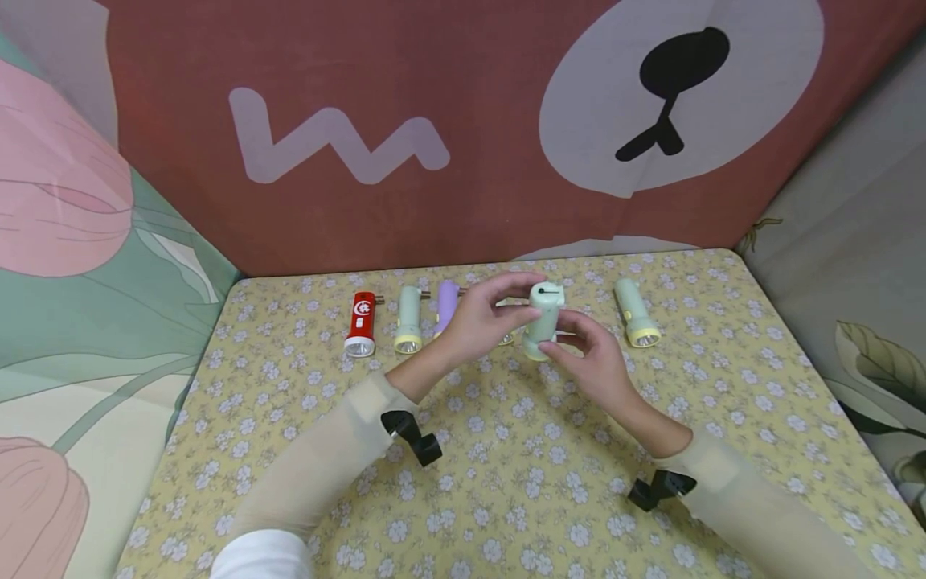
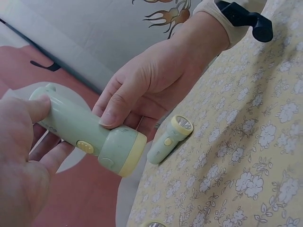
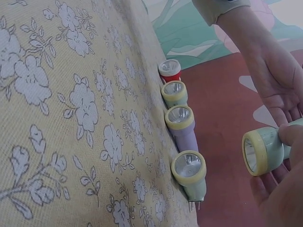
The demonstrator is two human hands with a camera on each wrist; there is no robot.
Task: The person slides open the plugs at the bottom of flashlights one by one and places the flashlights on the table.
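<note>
A light green flashlight (image 1: 544,319) with a yellow rim is held off the table between both hands. My left hand (image 1: 481,318) grips its tail end, where a dark slot shows in the head view. Lower down, near the lamp head, my right hand (image 1: 599,366) pinches the body with thumb and fingers. A yellow oval switch (image 2: 85,146) shows on its side in the left wrist view. Its clear lens (image 3: 250,154) faces toward the table side in the right wrist view.
On the flowered tablecloth (image 1: 499,490) lie a red flashlight (image 1: 361,322), a green one (image 1: 408,314) and a purple one (image 1: 447,301). Another green flashlight (image 3: 189,172) with two metal prongs is mostly behind my left hand. One more green flashlight (image 1: 636,312) lies at right.
</note>
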